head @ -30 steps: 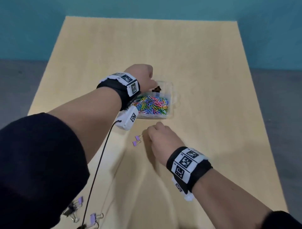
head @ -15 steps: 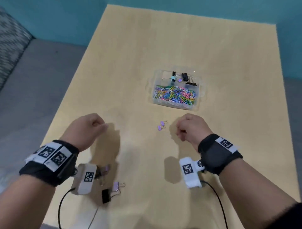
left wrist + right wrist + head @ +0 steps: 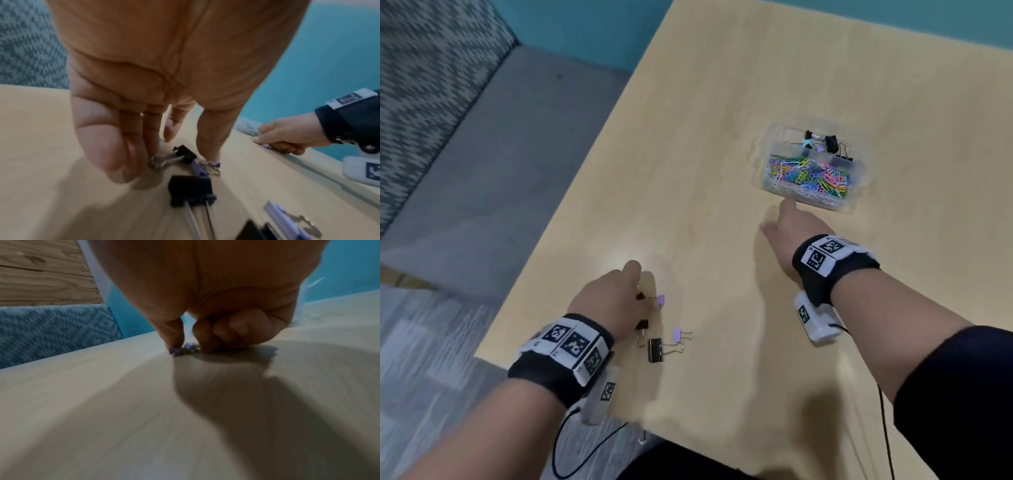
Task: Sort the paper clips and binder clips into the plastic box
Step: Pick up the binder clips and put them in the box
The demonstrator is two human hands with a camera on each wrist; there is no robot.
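Clutter near the counter's (image 3: 722,102) front-left corner is a loose cluster of binder clips: a large black binder clip (image 3: 655,350), a purple binder clip (image 3: 677,333) just beside it, and more black and purple ones under the left hand (image 3: 607,298). The plastic box (image 3: 859,171) sits well apart, farther back to the right, with coloured paper clips (image 3: 810,178) in its near compartment and several binder clips in the far one.

From the head view the right hand (image 3: 796,233) lies on the counter just in front of the box, its grip hidden. The right wrist view shows thumb and curled fingers (image 3: 242,327) closing on two small purple clips (image 3: 183,348) against the counter. The left wrist view shows the left fingers (image 3: 131,155) pinching the wire handles of a small black clip (image 3: 185,153) among its neighbours.
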